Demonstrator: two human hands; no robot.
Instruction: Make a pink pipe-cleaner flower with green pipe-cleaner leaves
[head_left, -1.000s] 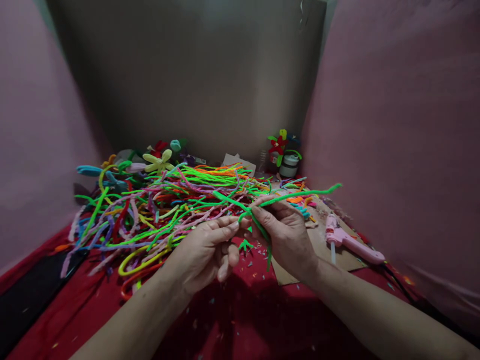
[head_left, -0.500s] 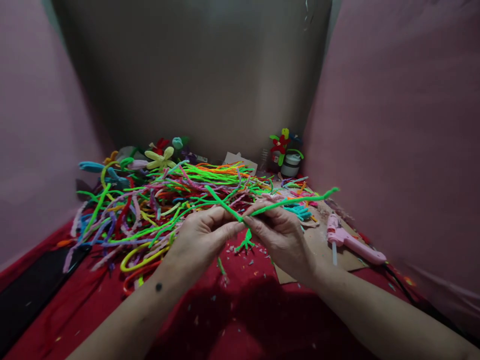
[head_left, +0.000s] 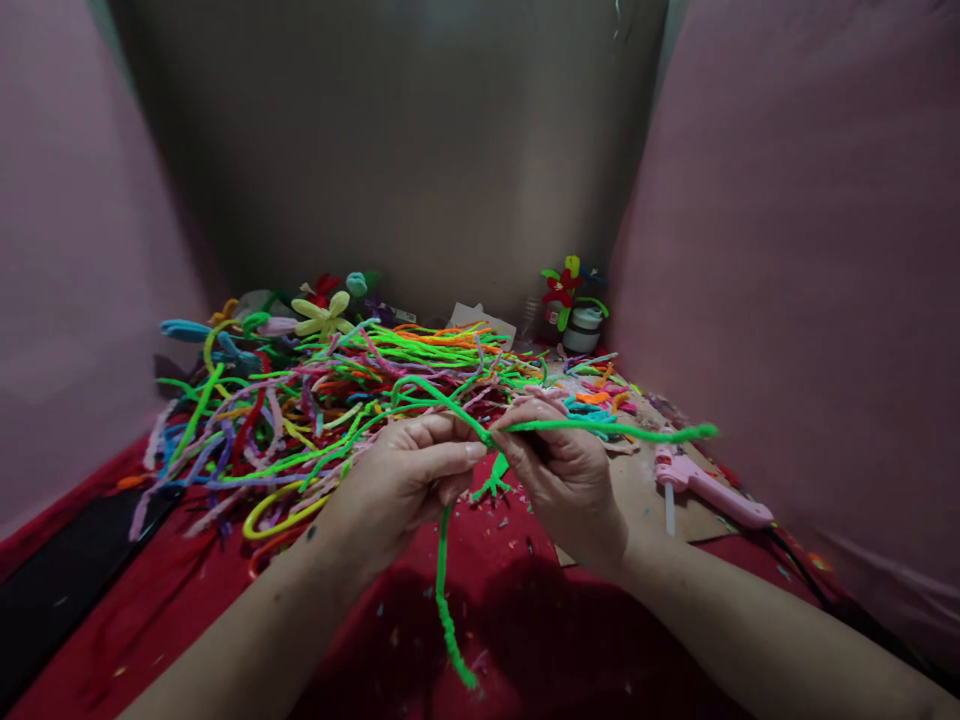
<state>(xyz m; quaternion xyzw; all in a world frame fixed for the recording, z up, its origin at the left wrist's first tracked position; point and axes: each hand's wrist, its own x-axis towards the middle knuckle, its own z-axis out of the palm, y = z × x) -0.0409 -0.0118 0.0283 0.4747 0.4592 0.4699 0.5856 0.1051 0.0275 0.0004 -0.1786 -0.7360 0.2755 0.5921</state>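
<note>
Both my hands pinch bright green pipe cleaners where they cross, above the middle of the table. My left hand grips from the left, with one green end looping up behind it and another twisted end hanging down below. My right hand pinches the joint from the other side, and a long green stem sticks out past it to the right. A small branched green piece shows between the hands; whether it joins what I hold cannot be made out. The fingers partly hide the crossing.
A large heap of coloured pipe cleaners spreads across the left and back. At right, a pink glue gun lies on cardboard. Finished flowers stand behind the heap. A black flat object lies left on the red cloth.
The right-hand green stem has swung down to nearly level and reaches further right. The left upper end now bends over in a loop, and a twisted green length hangs below my left hand.
</note>
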